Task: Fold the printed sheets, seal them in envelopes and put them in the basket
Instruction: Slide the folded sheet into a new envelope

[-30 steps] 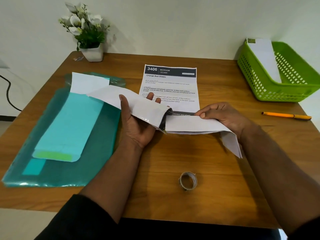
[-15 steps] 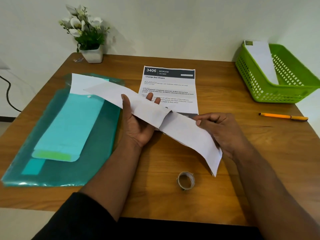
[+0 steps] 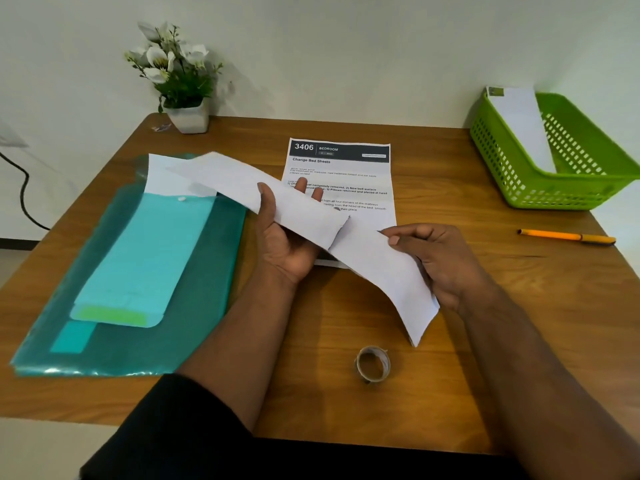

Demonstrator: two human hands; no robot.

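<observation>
My left hand (image 3: 287, 244) holds a long white envelope (image 3: 242, 183) above the table, thumb on top and its open end toward the right. My right hand (image 3: 443, 265) grips a folded white sheet (image 3: 388, 275) whose left end meets the envelope's mouth; its near end droops toward the table. A flat printed sheet (image 3: 341, 168) headed "3406 Bedroom" lies under both hands. At the far right, the green basket (image 3: 554, 192) has one white envelope (image 3: 519, 126) leaning in it.
A teal plastic folder (image 3: 194, 306) with a stack of envelopes (image 3: 145, 258) covers the table's left side. A tape roll (image 3: 373, 363) stands near the front edge and an orange pen (image 3: 566, 236) lies at the right. A potted plant (image 3: 180, 84) stands at the back left.
The folded sheet was bent with its dark print showing; it now lies straight against the envelope's mouth. My right hand has dropped and moved toward me, and the envelope has tilted.
</observation>
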